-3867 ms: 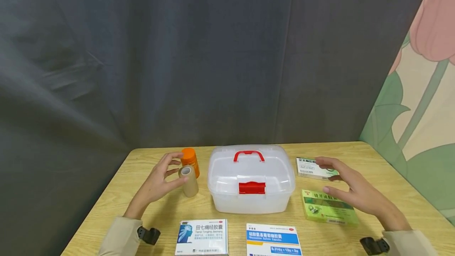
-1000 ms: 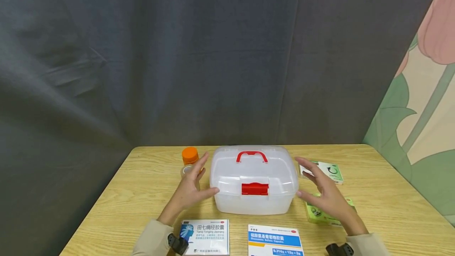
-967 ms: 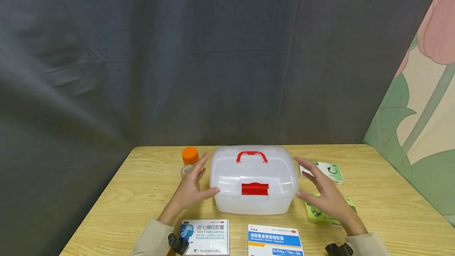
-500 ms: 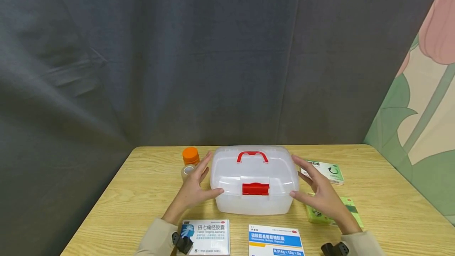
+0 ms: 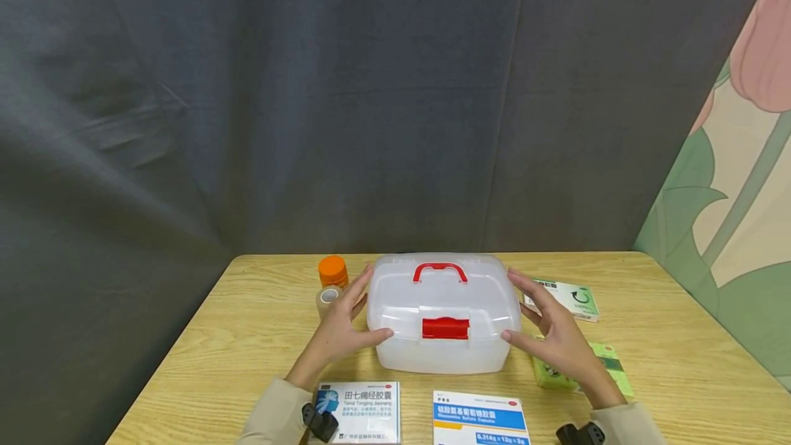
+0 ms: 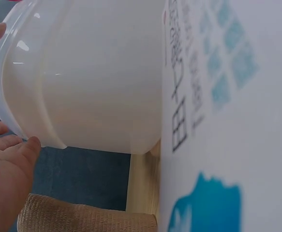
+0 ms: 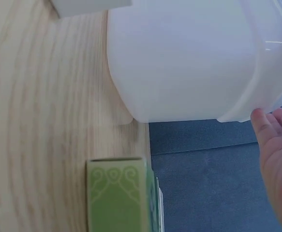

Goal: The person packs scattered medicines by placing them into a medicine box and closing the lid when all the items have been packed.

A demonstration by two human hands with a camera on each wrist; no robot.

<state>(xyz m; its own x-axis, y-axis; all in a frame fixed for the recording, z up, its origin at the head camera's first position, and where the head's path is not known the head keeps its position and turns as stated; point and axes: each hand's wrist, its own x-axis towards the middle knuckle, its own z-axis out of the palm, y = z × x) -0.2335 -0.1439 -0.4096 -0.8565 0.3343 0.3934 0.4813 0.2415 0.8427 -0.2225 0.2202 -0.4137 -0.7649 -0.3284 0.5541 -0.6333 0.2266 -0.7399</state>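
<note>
A translucent white plastic storage box (image 5: 445, 352) with a red handle and a red front latch stands at the middle of the table, its lid down. My left hand (image 5: 340, 328) is at its left side, thumb by the front corner and fingers along the side. In the left wrist view, fingertips (image 6: 32, 142) touch the lid's rim. My right hand (image 5: 553, 335) mirrors this at the right side, and its fingertips (image 7: 258, 116) touch the rim in the right wrist view. The fingers of both hands are fairly straight. Far-side fingertips are partly hidden.
An orange-capped bottle (image 5: 334, 270) and a tan bandage roll (image 5: 328, 298) stand left of the box. Two medicine boxes, one blue-and-white (image 5: 364, 412) and one white-blue-yellow (image 5: 478, 419), lie in front. On the right lie a green box (image 5: 612, 366) and a white-green box (image 5: 575, 299).
Both hands have moved inward from over the table's sides to the storage box, closing in on its lid during the last second. The box stays in place.
</note>
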